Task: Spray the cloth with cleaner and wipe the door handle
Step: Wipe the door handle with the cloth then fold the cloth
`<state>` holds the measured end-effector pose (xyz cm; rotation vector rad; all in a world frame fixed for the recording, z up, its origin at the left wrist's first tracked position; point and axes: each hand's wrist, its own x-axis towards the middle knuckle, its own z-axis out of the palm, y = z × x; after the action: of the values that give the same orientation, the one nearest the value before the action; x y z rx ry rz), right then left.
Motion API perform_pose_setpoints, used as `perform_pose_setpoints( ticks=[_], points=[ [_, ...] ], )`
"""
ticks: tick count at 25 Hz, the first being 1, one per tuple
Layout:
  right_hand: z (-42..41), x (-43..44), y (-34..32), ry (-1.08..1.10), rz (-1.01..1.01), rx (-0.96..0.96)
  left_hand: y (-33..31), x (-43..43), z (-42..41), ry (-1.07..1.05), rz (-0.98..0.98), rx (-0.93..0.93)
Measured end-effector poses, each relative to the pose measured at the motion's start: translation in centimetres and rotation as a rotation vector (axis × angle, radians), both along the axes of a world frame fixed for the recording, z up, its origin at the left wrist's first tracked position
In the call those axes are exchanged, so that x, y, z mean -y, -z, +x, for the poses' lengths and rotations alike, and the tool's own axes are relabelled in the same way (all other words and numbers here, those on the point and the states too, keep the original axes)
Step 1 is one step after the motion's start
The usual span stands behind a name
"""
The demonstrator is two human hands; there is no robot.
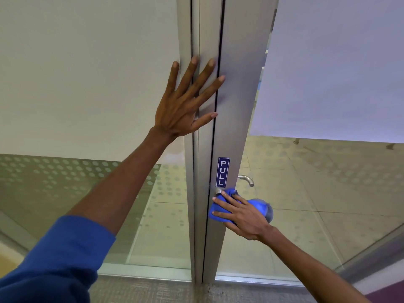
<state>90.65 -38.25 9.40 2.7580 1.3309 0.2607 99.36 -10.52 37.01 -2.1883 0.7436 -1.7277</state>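
Nearest to the camera is the blue sleeve [54,259] of the left arm, pushed up above the elbow, and the bare forearm rises from it toward the door. On the right side, the right hand [244,215] lies on a blue cloth [218,212] and presses it against the metal door frame [236,106], just under the blue sign [222,172] with the word PULL. The fingers [223,203] of this hand are a little spread and lie flat over the cloth, which is bunched around the base of the door handle [218,191]; only a small round metal part of this handle shows at the fingertips. Part of the cloth also shows behind the hand, on the glass side.

Higher up, the left hand [183,106] rests flat on the frame, its 5 fingers [185,77] spread wide across the dark gap between the 2 metal posts, and it holds nothing.

Farther, through the glass [306,193], a second curved metal handle [247,179] is visible on the other side of the door. Behind it there is a tiled floor [328,215], and the glass carries a frosted band with dots.
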Motion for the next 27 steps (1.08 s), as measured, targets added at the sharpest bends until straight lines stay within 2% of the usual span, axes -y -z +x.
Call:
perform_pose_setpoints(
  ticks=[7, 13, 21, 27],
  points=[
    [1.7, 2.4, -0.4, -0.171, -0.088, 0.036, -0.1, 0.0, -0.1, -0.025, 0.001, 0.007],
    [2.9, 5.1, -0.8, -0.253, -0.053, -0.045, 0.0, 0.0, -0.1, -0.039, 0.002, 0.015],
    [2.5, 7.8, 0.1, -0.181, 0.069, -0.143, 0.2, 0.0, 0.3, -0.04, 0.002, 0.027],
    [-0.4, 7.0, 1.9, 0.005, 0.32, -0.211, 0.2, 0.0, 0.6, -0.039, 0.0, 0.038]
  ],
)
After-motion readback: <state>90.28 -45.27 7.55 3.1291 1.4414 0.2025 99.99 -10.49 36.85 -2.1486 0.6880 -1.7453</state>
